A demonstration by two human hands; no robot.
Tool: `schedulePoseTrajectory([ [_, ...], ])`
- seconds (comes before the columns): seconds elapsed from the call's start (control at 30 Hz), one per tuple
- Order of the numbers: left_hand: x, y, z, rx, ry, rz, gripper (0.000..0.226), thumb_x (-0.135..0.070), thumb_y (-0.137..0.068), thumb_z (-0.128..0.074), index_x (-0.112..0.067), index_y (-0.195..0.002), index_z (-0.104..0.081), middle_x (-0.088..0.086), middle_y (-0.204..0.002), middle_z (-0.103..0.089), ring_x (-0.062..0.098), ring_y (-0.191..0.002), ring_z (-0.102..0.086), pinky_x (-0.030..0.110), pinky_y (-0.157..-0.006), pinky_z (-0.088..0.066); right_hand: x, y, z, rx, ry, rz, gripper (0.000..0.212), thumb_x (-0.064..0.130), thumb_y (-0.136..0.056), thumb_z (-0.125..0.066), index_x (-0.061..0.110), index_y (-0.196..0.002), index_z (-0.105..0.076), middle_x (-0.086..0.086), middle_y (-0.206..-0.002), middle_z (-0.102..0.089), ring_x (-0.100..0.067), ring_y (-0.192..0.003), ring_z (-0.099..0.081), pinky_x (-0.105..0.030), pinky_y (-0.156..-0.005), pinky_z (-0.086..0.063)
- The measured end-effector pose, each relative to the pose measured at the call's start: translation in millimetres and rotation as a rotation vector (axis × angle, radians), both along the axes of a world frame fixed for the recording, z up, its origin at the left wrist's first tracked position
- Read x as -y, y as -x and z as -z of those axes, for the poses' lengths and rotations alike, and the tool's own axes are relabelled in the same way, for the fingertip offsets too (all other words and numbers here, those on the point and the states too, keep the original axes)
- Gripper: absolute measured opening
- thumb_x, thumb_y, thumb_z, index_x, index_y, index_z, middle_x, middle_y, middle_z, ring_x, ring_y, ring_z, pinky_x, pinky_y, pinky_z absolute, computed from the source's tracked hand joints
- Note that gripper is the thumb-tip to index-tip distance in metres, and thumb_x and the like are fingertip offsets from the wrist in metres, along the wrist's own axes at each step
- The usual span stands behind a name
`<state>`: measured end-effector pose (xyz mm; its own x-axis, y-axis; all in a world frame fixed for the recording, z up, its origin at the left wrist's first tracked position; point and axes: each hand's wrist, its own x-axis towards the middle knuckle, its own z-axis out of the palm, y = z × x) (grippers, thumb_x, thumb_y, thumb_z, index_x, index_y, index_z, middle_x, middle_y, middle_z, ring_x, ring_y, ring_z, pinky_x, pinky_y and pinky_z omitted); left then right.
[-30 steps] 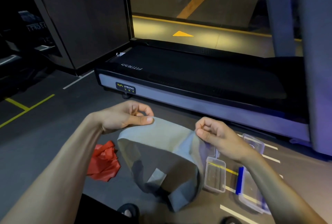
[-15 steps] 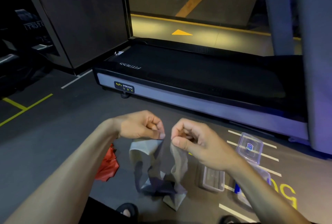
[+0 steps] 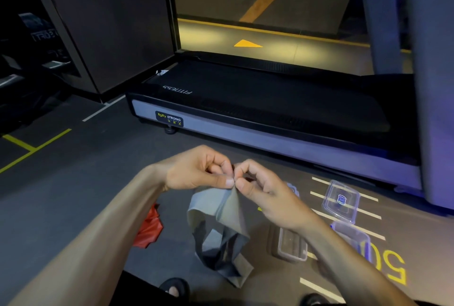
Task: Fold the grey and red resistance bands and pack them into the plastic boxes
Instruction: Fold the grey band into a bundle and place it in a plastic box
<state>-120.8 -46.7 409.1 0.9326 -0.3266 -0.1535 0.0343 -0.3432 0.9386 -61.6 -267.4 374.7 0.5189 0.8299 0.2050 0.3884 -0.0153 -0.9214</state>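
Note:
The grey resistance band (image 3: pixel 221 229) hangs doubled over in front of me, its lower loops reaching down to the floor. My left hand (image 3: pixel 199 170) and my right hand (image 3: pixel 258 182) pinch its top edge side by side, fingertips touching. The red resistance band (image 3: pixel 149 228) lies crumpled on the floor to the left, partly hidden by my left forearm. A clear plastic box (image 3: pixel 291 246) sits open on the floor under my right wrist. A second box (image 3: pixel 353 237) with blue clips lies further right, and a clear lid (image 3: pixel 341 201) beyond it.
A black treadmill (image 3: pixel 270 106) with a grey side rail runs across the floor just beyond my hands. A grey pillar (image 3: pixel 434 84) stands at right. White lines and a yellow number mark the floor at right. My sandalled toes (image 3: pixel 174 288) show at the bottom edge.
My hands have come together from a wide spread, bringing the two ends of the grey band's top edge against each other. The band now hangs narrower and lower.

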Motion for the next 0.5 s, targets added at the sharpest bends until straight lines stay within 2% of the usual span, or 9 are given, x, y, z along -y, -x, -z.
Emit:
schedulePoseTrajectory([
  [0.1, 1, 3, -2, 0.009, -0.007, -0.024, 0.016, -0.026, -0.090, -0.076, -0.010, -0.092, -0.073, 0.015, -0.067, -0.051, 0.029, -0.061, -0.028, 0.035, -0.056, -0.019, 5, -4, -3, -0.003, 0.027, -0.075, 0.007, 0.023, -0.104, -0.056, 0.017, -0.101, -0.058, 0.015, -0.090, -0.055, -0.005, -0.084, -0.049, -0.023, -0.077, -0.039],
  [0.2, 0, 7, -6, 0.012, -0.019, -0.047, 0.017, -0.020, -0.088, -0.079, -0.008, -0.098, -0.074, 0.019, -0.082, -0.072, 0.024, -0.073, -0.056, 0.030, -0.067, -0.042, 11, -9, -9, 0.004, 0.038, -0.095, 0.004, 0.015, -0.102, -0.061, 0.012, -0.099, -0.061, 0.011, -0.087, -0.056, -0.005, -0.081, -0.050, -0.019, -0.075, -0.040],
  [0.27, -1, 9, -8, 0.001, -0.024, -0.058, 0.020, -0.012, -0.087, -0.078, -0.003, -0.104, -0.072, 0.020, -0.093, -0.076, 0.017, -0.082, -0.066, 0.025, -0.076, -0.051, 13, -11, -13, -0.005, 0.014, -0.088, 0.004, 0.014, -0.099, -0.064, 0.012, -0.096, -0.062, 0.005, -0.085, -0.058, -0.007, -0.080, -0.051, -0.021, -0.074, -0.042],
  [0.37, -1, 11, -11, -0.002, -0.052, -0.074, 0.022, -0.009, -0.087, -0.079, -0.003, -0.106, -0.071, 0.017, -0.094, -0.078, 0.016, -0.084, -0.070, 0.024, -0.077, -0.053, 13, -13, -16, 0.015, -0.007, -0.074, 0.006, 0.018, -0.097, -0.065, 0.013, -0.095, -0.063, -0.012, -0.088, -0.061, -0.015, -0.081, -0.053, -0.029, -0.075, -0.044],
  [0.43, -2, 11, -12, 0.007, -0.077, -0.093, 0.022, -0.012, -0.086, -0.080, -0.005, -0.105, -0.071, 0.014, -0.093, -0.079, 0.016, -0.084, -0.070, 0.026, -0.078, -0.054, 13, -14, -16, 0.022, -0.004, -0.068, 0.006, 0.018, -0.097, -0.066, 0.013, -0.095, -0.064, -0.015, -0.090, -0.062, -0.017, -0.081, -0.054, -0.031, -0.075, -0.045],
  [0.5, -2, 11, -12, 0.013, -0.090, -0.101, 0.022, -0.016, -0.085, -0.081, -0.007, -0.103, -0.072, 0.013, -0.092, -0.079, 0.019, -0.085, -0.070, 0.033, -0.081, -0.054, 14, -15, -15, 0.023, 0.000, -0.065, 0.006, 0.018, -0.096, -0.067, 0.013, -0.095, -0.065, -0.014, -0.091, -0.063, -0.017, -0.082, -0.055, -0.031, -0.076, -0.046],
])
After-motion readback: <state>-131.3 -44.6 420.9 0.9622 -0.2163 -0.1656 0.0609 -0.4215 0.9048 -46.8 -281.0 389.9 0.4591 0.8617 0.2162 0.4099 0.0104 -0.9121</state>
